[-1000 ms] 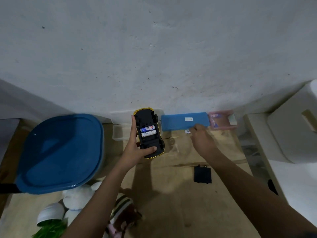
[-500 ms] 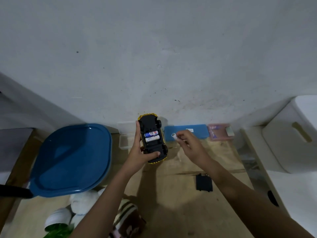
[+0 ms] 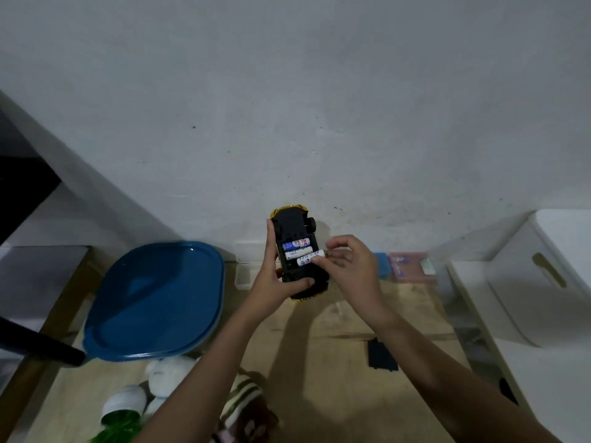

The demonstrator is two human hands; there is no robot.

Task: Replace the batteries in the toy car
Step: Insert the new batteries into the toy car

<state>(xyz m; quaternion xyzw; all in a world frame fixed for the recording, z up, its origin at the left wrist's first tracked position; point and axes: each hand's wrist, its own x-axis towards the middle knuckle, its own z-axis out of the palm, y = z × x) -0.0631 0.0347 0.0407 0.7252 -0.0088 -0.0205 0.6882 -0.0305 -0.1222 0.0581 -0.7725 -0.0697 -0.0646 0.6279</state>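
Cover off, lying on table. My left hand wraps car, belly-up over table, thumb on tail. Right hand pinches third battery by end, beside two seated cells. Guessing car's light hard plastic, best held by sides; battery slick. Black belly, yellow shell.

The wooden tabletop runs up to a grey wall. A big blue lid sits by the left edge. At the back edge are a clear box, a blue box and a pink box in a row. A flat black cover lies near the right edge. Soft toys lie at the front edge.
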